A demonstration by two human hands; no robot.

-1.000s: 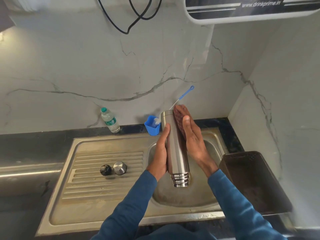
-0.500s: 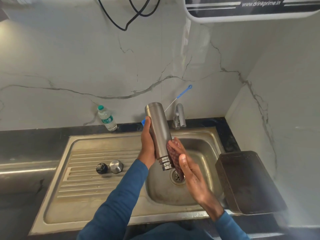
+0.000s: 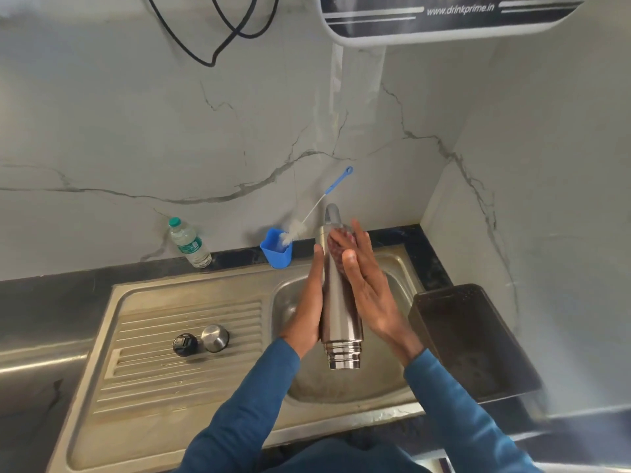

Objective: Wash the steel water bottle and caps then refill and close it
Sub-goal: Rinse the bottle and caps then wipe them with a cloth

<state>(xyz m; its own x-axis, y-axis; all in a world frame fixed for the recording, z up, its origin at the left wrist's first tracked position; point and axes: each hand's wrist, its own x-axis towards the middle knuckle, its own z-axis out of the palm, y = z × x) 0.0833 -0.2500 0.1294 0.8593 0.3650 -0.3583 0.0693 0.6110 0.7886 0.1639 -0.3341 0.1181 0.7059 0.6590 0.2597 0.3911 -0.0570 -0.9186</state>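
Note:
The steel water bottle (image 3: 338, 302) hangs over the sink bowl (image 3: 290, 302), its threaded open mouth pointing toward me and its base toward the wall. My left hand (image 3: 307, 302) grips its left side. My right hand (image 3: 365, 281) presses a reddish scrub pad (image 3: 336, 249) against the bottle's upper right part near the base. Two caps lie on the ribbed drainboard: a black inner cap (image 3: 184, 344) and a steel outer cap (image 3: 215, 337), side by side. The tap (image 3: 332, 213) is mostly hidden behind the bottle.
A blue cup (image 3: 276, 252) with a bottle brush (image 3: 321, 206) stands behind the sink. A small plastic water bottle (image 3: 189, 242) stands on the dark counter at the wall. A dark tray (image 3: 474, 339) sits right of the sink. A water purifier (image 3: 444, 15) hangs above.
The bottle swung left and tilted half a second ago with the pad at its mouth end; now it is back over the bowl and my right hand with the pad has slid up toward the base.

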